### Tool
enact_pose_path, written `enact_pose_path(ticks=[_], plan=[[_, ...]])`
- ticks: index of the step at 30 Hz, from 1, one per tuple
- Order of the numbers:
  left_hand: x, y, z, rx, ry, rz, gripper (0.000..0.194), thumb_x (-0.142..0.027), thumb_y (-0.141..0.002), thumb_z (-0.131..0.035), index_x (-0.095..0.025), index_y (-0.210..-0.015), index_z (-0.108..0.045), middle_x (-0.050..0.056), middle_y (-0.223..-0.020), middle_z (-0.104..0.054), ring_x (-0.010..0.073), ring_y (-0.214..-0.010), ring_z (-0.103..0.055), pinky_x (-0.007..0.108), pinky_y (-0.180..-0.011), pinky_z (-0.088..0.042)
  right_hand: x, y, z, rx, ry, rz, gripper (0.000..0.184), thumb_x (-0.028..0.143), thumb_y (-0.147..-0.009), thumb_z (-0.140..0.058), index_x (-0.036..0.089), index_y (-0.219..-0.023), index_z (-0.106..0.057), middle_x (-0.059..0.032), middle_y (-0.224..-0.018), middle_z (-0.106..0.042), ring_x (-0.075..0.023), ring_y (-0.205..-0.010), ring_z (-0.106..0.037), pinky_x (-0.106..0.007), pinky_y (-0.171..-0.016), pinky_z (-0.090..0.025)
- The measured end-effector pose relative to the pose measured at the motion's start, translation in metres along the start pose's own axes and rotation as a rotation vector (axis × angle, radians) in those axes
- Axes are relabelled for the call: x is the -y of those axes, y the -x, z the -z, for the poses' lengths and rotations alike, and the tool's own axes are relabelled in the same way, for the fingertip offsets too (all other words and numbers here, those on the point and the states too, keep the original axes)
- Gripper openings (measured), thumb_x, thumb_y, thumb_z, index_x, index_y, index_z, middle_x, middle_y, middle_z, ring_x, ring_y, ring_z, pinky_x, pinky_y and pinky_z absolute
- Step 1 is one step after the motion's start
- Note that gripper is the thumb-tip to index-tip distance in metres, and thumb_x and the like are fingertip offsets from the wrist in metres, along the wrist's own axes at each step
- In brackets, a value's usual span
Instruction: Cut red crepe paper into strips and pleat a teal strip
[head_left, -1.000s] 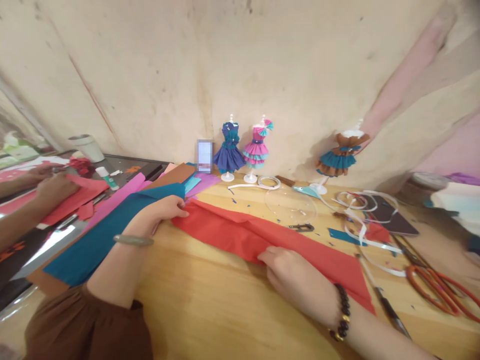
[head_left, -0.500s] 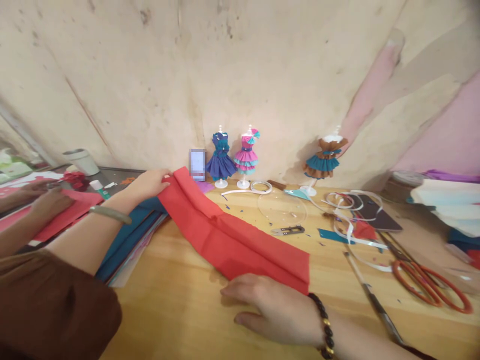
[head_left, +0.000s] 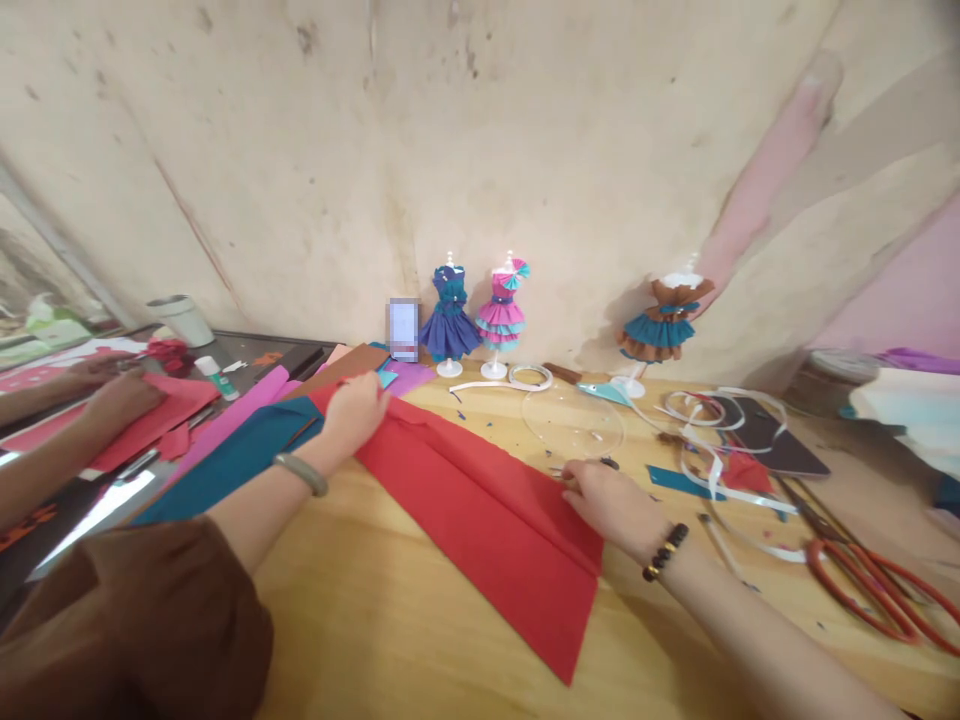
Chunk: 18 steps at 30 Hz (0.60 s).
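The left hand and the right hand pinch the creased red sheet near opposite ends over the wooden table, apparently spreading it, so the next move calls for even, gentle tension.

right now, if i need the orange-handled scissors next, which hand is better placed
Probably the right. Both hands are at the red sheet, but the right hand is at its right end, nearer the scissors. The left hand is at the other end, with the red sheet between.

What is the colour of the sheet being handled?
The sheet is red, clearest in head view.
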<state>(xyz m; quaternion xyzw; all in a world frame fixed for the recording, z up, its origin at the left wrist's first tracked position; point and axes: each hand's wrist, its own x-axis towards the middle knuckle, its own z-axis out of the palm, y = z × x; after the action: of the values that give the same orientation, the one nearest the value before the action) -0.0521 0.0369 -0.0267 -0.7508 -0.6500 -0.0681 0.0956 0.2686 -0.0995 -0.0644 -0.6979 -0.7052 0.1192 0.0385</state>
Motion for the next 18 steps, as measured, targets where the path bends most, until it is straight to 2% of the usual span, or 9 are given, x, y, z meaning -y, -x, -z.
enact_pose_path(ticks=[1, 3, 6, 9, 12, 16, 18], plan=[[-0.012, 0.012, -0.007, 0.010, 0.008, -0.017, 0.039, -0.035, -0.096, -0.029, -0.009, -0.108, -0.055, 0.018, -0.103, -0.064, 0.0277, -0.098, -0.062, 0.036, -0.084, -0.045, 0.000, 0.000, 0.000, 0.014, -0.007, 0.002, 0.025, 0.014, -0.084, -0.050, 0.011, -0.102, -0.067, -0.0162, -0.101, -0.069, -0.0267, -0.100, -0.064, -0.034, -0.082, -0.044], [-0.032, 0.034, -0.022, 0.033, 0.028, -0.079, 0.043, -0.044, -0.095, -0.032, -0.012, -0.104, -0.059, 0.015, -0.102, -0.066, 0.0261, -0.098, -0.062, 0.034, -0.085, -0.046, 0.000, 0.000, 0.001, 0.041, -0.026, 0.008, 0.022, 0.015, -0.084, -0.050, 0.013, -0.097, -0.067, -0.0129, -0.095, -0.071, -0.0246, -0.095, -0.065, -0.031, -0.077, -0.044], [-0.049, 0.057, -0.040, 0.062, 0.041, -0.138, 0.057, -0.056, -0.092, -0.036, -0.012, -0.122, -0.053, 0.018, -0.124, -0.059, 0.0307, -0.121, -0.051, 0.040, -0.099, -0.039, 0.000, 0.000, 0.004, 0.072, -0.054, 0.005, 0.017, 0.017, -0.083, -0.050, 0.016, -0.088, -0.067, -0.0090, -0.086, -0.071, -0.0217, -0.084, -0.066, -0.028, -0.068, -0.041], [-0.051, 0.066, -0.052, 0.132, 0.051, -0.130, 0.072, -0.062, -0.091, -0.032, -0.010, -0.141, -0.037, 0.022, -0.147, -0.037, 0.0352, -0.139, -0.028, 0.048, -0.109, -0.026, -0.004, -0.001, 0.008, 0.089, -0.079, -0.003, 0.016, 0.018, -0.083, -0.050, 0.016, -0.086, -0.065, -0.0075, -0.085, -0.071, -0.0199, -0.079, -0.065, -0.027, -0.064, -0.039], [-0.048, 0.070, -0.055, 0.206, 0.051, -0.115, 0.077, -0.065, -0.090, -0.029, -0.012, -0.146, -0.030, 0.023, -0.152, -0.027, 0.0368, -0.142, -0.020, 0.051, -0.111, -0.021, -0.012, -0.002, 0.013, 0.126, -0.100, -0.005, 0.015, 0.017, -0.081, -0.049, 0.016, -0.085, -0.064, -0.0079, -0.085, -0.070, -0.0196, -0.078, -0.064, -0.026, -0.062, -0.038], [-0.044, 0.079, -0.047, 0.229, 0.047, -0.146, 0.074, -0.066, -0.089, -0.032, -0.018, -0.145, -0.035, 0.021, -0.153, -0.026, 0.0363, -0.142, -0.021, 0.051, -0.111, -0.022, -0.021, 0.001, 0.019, 0.243, -0.133, 0.051, 0.007, 0.017, -0.075, -0.055, 0.016, -0.074, -0.062, -0.0045, -0.076, -0.068, -0.0175, -0.070, -0.062, -0.025, -0.056, -0.037], [-0.042, 0.082, -0.039, 0.219, 0.044, -0.176, 0.072, -0.066, -0.088, -0.035, -0.019, -0.143, -0.040, 0.020, -0.151, -0.031, 0.0363, -0.140, -0.027, 0.052, -0.109, -0.025, -0.023, 0.003, 0.021, 0.334, -0.173, 0.107, 0.004, 0.020, -0.072, -0.058, 0.017, -0.072, -0.062, -0.0019, -0.071, -0.067, -0.0156, -0.066, -0.060, -0.023, -0.054, -0.036]])
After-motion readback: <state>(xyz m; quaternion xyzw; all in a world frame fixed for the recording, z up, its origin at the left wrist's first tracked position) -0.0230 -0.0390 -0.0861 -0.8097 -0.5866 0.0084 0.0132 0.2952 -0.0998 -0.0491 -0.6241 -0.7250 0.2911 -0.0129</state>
